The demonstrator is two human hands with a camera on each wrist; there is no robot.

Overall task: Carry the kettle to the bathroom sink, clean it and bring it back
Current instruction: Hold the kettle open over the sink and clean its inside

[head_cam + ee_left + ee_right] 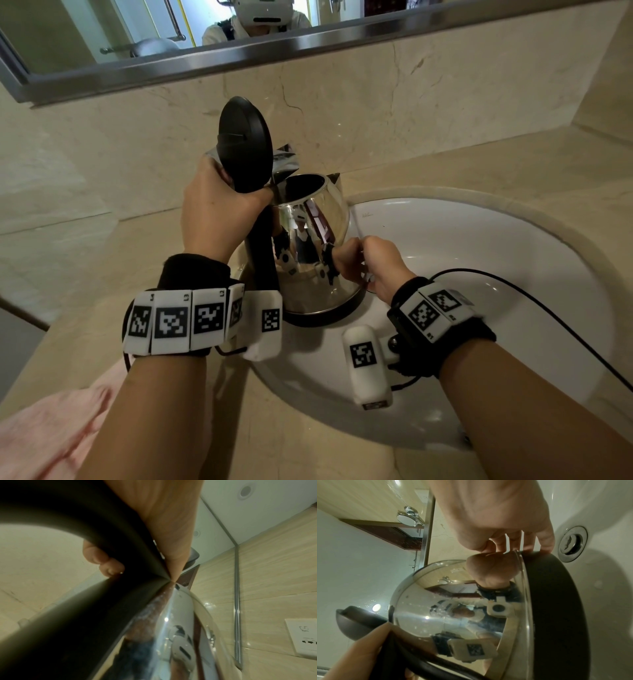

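- Your kettle stands upright at the sink's left rim, lid up; its inside is too dark to read.
- Your left hand wraps the handle; your right hand grips the base edge.

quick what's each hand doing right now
The left hand grips the kettle by its black handle.
The right hand holds the kettle's base rim, fingers curled.
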